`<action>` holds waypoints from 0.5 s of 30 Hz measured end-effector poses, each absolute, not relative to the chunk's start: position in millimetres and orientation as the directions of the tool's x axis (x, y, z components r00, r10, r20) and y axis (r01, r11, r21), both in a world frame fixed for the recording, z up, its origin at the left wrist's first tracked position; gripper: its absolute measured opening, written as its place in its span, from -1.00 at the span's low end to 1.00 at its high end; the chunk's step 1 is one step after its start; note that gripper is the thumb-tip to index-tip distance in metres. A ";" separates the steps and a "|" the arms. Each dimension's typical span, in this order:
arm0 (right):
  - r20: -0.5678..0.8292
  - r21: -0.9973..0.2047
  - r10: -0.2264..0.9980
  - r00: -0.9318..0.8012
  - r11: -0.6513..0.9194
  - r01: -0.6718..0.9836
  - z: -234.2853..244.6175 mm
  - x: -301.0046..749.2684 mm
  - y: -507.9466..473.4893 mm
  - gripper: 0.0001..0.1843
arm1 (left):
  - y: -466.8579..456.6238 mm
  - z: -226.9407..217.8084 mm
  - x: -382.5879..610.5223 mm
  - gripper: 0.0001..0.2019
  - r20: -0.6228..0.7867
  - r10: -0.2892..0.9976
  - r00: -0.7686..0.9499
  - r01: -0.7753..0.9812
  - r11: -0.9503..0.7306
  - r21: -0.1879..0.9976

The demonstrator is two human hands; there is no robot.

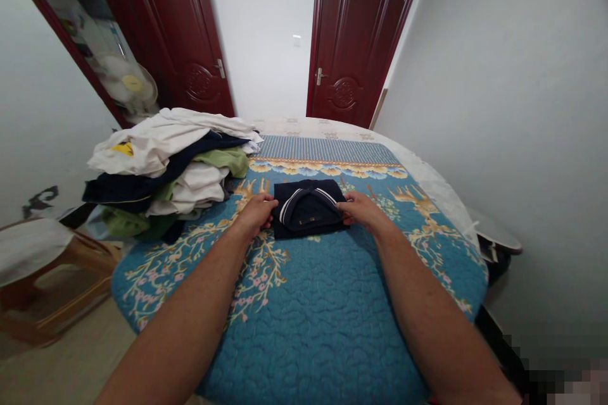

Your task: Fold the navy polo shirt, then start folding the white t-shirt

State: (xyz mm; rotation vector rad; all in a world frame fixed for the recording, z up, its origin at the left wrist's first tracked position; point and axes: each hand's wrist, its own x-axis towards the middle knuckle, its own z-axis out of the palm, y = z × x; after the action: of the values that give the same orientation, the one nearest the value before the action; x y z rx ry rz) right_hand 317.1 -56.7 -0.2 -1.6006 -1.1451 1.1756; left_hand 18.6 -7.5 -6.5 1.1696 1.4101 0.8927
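Note:
A navy shirt [311, 212], folded into a compact rectangle, lies on the blue quilted cover with its collar facing up. White stripes edge the collar. At the shirt's left edge, my left hand [260, 212] pinches the fabric between thumb and fingers. On the opposite side, my right hand [358, 209] grips the right edge, thumb on top near the collar stripe. Some fingertips of both hands are hidden under or behind the cloth.
A heap of white, navy and green clothes [175, 164] is piled at the table's left. The patterned blue cover [313, 304] lies over a white tablecloth [422, 171]. A wooden stool [61, 278] stands at left, a round-topped seat [496, 234] at right. Two dark red doors [356, 31] are behind.

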 end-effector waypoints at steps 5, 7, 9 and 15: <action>-0.195 -0.954 0.977 0.084 -0.209 0.215 -6.5 323.9 -51.8 -0.81 | -8.6 -6.4 18.1 -0.76 -0.217 0.972 0.088 0.233 0.192 0.953; -0.212 -0.939 0.974 0.083 -0.227 0.257 -7.0 325.6 -50.2 -0.80 | -8.6 -6.6 17.3 -0.73 -0.208 0.973 0.104 0.224 0.181 0.958; -0.224 -0.919 0.971 0.086 -0.240 0.314 -7.0 326.0 -49.3 -0.79 | -7.9 -6.6 16.4 -0.70 -0.214 0.972 0.095 0.226 0.188 0.956; -0.125 -0.870 0.970 0.208 -0.208 0.447 -10.1 316.6 -46.7 -0.64 | 0.9 -6.8 19.5 -0.61 -0.194 0.980 0.044 0.300 0.172 0.938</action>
State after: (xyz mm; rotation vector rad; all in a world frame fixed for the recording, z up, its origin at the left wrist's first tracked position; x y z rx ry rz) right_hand 316.6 -46.7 -10.1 -1.7719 -1.3266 0.9319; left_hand 19.5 0.9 -6.8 1.3121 1.4496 0.8590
